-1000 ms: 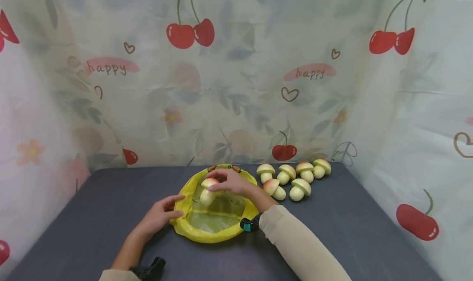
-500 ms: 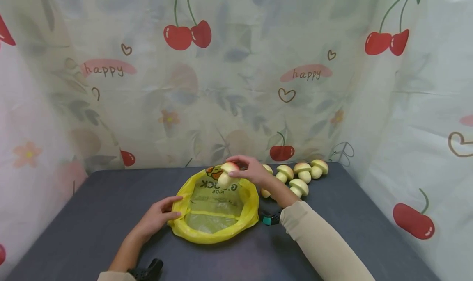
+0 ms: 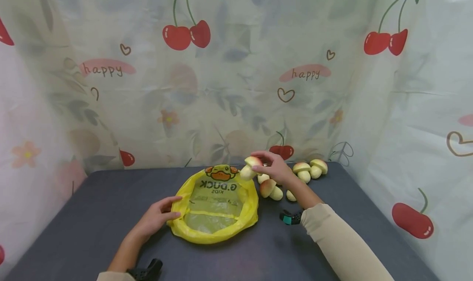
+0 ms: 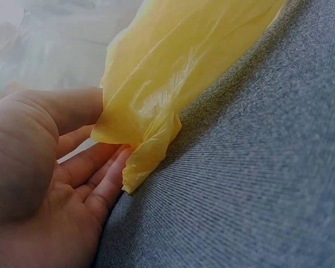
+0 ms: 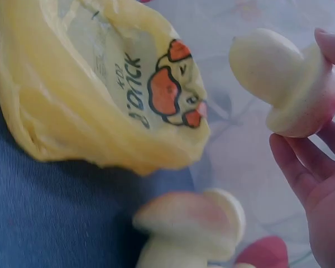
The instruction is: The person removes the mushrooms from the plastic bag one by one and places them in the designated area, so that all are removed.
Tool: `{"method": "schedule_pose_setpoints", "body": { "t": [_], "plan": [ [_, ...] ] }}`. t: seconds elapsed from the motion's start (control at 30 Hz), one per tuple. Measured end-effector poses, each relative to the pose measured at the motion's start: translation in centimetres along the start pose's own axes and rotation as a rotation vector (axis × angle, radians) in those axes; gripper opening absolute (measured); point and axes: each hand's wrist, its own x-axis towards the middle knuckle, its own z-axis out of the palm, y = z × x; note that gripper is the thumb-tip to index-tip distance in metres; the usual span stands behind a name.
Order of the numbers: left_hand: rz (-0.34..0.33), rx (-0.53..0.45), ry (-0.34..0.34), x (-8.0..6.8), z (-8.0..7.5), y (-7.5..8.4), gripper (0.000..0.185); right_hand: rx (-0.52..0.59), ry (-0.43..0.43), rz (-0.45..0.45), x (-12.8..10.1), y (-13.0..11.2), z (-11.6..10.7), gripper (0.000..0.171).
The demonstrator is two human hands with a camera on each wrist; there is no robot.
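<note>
A yellow plastic bag (image 3: 214, 207) with a duck print lies open on the dark grey table (image 3: 92, 199). My left hand (image 3: 162, 213) holds its left rim; in the left wrist view the bag (image 4: 173, 72) edge sits pinched between the thumb and fingers of that hand (image 4: 50, 167). My right hand (image 3: 260, 163) holds a cream toy mushroom (image 3: 250, 167) with a pink-tinged cap in the air, just past the bag's back right rim. The right wrist view shows that mushroom (image 5: 285, 84) in the fingertips, with the bag (image 5: 72, 111) to its left and another mushroom (image 5: 190, 223) below.
Several loose toy mushrooms lie on the table right of the bag, one close by (image 3: 271, 189) and others further back (image 3: 303, 171), (image 3: 318, 167). A cherry-print curtain (image 3: 236, 88) closes off the back and both sides. Bare table lies at the front and left.
My right hand has lifted the mushroom from over the bag's mouth and carried it back and to the right, towards the loose mushrooms. My left hand has stayed on the bag's rim.
</note>
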Motion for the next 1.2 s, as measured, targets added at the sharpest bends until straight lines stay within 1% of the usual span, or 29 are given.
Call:
{"method": "schedule_pose_setpoints", "body": {
  "t": [0.17,0.33,0.53,0.73,0.87,1.0,1.1,1.2],
  "plan": [
    [0.002,-0.005,-0.005,0.0,0.0,-0.1,0.056,0.023,0.057,0.015,-1.0,0.7,-1.4,0.048],
    [0.006,-0.009,-0.009,-0.1,0.0,0.0,0.057,0.023,0.105,0.006,-1.9,1.3,-2.7,0.048],
    [-0.001,-0.009,-0.013,-0.1,-0.1,0.0,0.057,0.036,0.161,0.033,-3.0,2.4,-4.0,0.046],
    [0.003,-0.001,-0.005,-0.2,-0.2,0.0,0.057,0.032,0.242,0.023,-4.1,3.1,-5.0,0.045],
    [0.007,0.003,-0.005,-0.2,-0.2,-0.1,0.057,0.059,0.292,0.060,-5.2,3.4,-5.4,0.047],
    [0.007,0.004,-0.005,-0.2,-0.1,-0.1,0.057,0.066,0.377,0.086,-6.5,4.0,-5.9,0.048],
    [0.010,-0.003,-0.008,-0.2,-0.1,0.0,0.056,0.067,0.464,0.088,-7.4,4.3,-6.2,0.047],
    [0.013,-0.002,-0.008,-0.2,-0.1,0.1,0.056,0.099,0.559,0.088,-8.1,4.6,-6.4,0.046]
  ]
}}
